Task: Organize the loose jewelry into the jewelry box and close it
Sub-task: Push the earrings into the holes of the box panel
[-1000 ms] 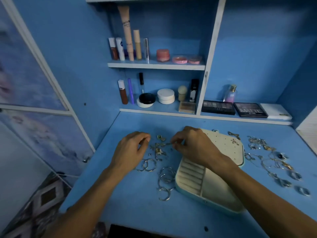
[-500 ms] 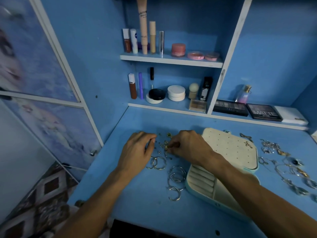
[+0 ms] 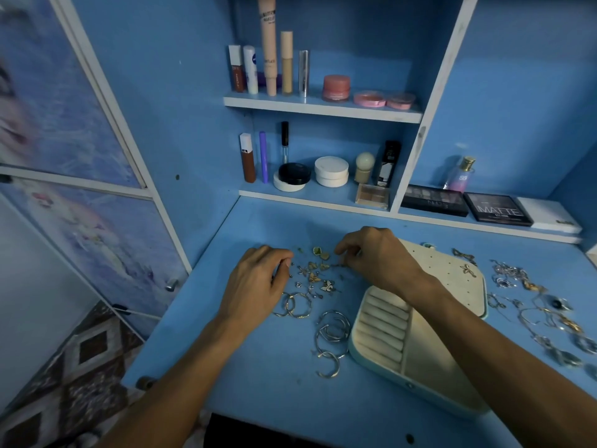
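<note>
Jewelry box (image 3: 420,360) open, one butterfly earring (image 3: 465,269) pinned; two hands (image 3: 255,286) (image 3: 378,260) at loose earrings (image 3: 315,277).

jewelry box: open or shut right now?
Open. The jewelry box has its lid laid back flat, holed panel up; ring rolls and a side compartment show.

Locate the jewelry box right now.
Head view, right of centre on the blue desk: the open jewelry box lies under the right forearm, with silver hoops just to its left and a scatter of loose jewelry to its right.
</note>
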`<state>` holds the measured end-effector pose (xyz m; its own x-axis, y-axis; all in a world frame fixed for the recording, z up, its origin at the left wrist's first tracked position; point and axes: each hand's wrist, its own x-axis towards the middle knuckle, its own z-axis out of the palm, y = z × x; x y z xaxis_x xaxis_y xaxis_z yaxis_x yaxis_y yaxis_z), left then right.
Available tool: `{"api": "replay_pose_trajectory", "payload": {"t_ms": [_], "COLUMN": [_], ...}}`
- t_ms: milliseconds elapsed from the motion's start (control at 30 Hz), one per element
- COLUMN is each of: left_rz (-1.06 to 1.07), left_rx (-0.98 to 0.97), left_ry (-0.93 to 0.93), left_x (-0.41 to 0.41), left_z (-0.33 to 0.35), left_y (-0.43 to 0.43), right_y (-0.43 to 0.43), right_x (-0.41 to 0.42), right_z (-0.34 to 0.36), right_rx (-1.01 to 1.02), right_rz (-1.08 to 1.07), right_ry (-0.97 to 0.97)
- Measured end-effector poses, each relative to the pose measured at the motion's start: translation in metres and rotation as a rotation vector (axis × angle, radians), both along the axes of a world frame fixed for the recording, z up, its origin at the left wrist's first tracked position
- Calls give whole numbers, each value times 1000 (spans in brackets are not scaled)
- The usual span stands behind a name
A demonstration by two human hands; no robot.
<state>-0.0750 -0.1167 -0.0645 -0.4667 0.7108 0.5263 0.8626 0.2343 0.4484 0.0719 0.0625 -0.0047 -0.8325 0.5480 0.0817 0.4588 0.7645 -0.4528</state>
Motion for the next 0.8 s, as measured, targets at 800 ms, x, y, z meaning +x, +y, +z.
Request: {"api": "replay_pose_trajectory", "payload": {"t_ms": [800], "left_rz": [-44], "left_rx": [19], "left_ry": [-127], "left_x": [-6], "left_z": [-1], "left_y": [3], "right_y": [-17], "right_x": [-22], "right_z": [-1], "right_rx": [21], "right_rz": [189], "right_ry": [19]}}
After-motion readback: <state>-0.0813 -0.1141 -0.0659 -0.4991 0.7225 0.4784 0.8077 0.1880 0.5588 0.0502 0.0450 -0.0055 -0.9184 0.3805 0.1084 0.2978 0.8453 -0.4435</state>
